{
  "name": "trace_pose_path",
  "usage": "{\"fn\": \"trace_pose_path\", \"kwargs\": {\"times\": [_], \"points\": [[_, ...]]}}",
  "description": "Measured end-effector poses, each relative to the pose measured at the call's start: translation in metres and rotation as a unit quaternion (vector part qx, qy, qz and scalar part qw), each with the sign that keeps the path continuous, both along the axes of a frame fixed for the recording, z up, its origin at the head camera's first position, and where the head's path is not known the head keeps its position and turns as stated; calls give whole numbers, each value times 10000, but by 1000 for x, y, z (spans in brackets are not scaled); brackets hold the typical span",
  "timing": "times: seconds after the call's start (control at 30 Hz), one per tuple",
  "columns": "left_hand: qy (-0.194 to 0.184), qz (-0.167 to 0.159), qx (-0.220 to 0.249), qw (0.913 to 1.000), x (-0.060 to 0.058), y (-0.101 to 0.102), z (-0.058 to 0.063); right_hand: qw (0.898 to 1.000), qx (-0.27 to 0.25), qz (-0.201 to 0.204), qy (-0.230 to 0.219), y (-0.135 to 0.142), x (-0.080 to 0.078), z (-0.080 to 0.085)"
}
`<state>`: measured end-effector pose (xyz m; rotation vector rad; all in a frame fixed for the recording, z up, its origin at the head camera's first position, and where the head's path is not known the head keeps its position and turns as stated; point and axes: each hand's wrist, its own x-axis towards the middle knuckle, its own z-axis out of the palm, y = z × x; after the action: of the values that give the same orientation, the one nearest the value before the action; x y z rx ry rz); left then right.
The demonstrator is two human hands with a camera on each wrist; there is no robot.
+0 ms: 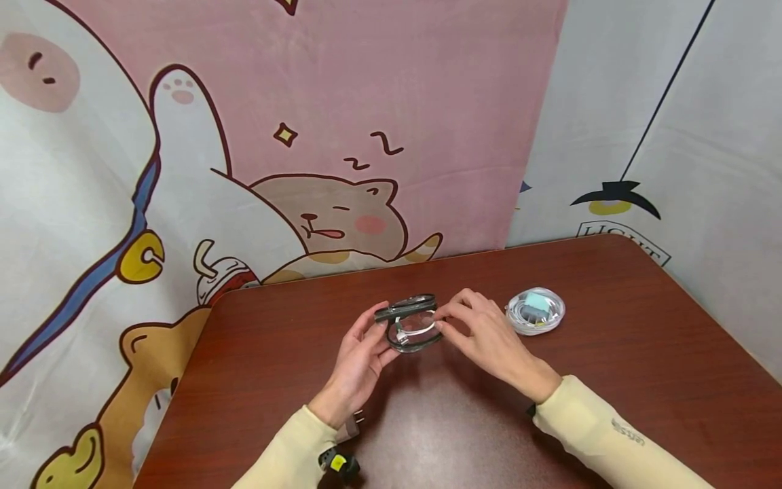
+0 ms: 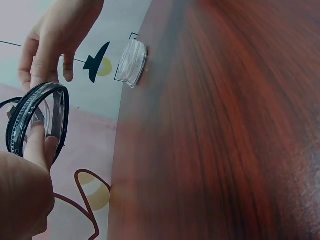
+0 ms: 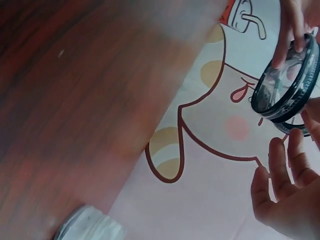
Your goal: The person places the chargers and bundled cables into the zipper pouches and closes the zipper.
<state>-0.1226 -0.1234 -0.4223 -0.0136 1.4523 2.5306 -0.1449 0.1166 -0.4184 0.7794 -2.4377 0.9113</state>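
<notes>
A round clear zip pouch (image 1: 406, 311) with black trim is held up above the table, tilted. Inside it lies a white cable (image 1: 418, 331) with a USB plug. My left hand (image 1: 357, 360) grips the pouch by its left side, the fingers reaching partly inside or behind the clear wall; which one I cannot tell. At the right edge of the pouch, my right hand (image 1: 489, 336) pinches the rim by the zip with thumb and forefinger. Its other fingers (image 3: 280, 165) stay off the pouch in the right wrist view. A zip pull is too small to make out.
To the right on the brown table (image 1: 635, 326) lies a second round clear pouch (image 1: 536, 327) with pale trim and a teal and grey item inside. A plug-in charger (image 1: 348, 429) sits beside my left wrist, partly hidden. A printed cloth (image 1: 427, 122) hangs behind the table.
</notes>
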Motion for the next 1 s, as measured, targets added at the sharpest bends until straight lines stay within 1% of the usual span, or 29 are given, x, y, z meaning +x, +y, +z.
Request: {"fn": "trace_pose_path", "kwargs": {"times": [0.1,0.23,0.47,0.57,0.67,0.83,1.0], "points": [[-58,12,21,10000,0,0,1,9994,176,102,275,2,-2,-1],[-84,-21,-18,10000,0,0,2,9984,372,165,389,2,-3,0],[-56,-57,-62,9999,1,-1,1,9961,824,111,297,1,-3,4],[-44,-61,-54,10000,0,-2,0,9954,911,94,267,1,-3,4],[-68,-21,-51,10000,0,-3,0,9960,838,78,292,0,-2,4],[-95,94,-85,9999,-2,-7,1,9985,410,65,363,-3,0,3],[-102,224,-73,9997,-3,-15,0,9980,69,218,587,-7,4,5]]}}
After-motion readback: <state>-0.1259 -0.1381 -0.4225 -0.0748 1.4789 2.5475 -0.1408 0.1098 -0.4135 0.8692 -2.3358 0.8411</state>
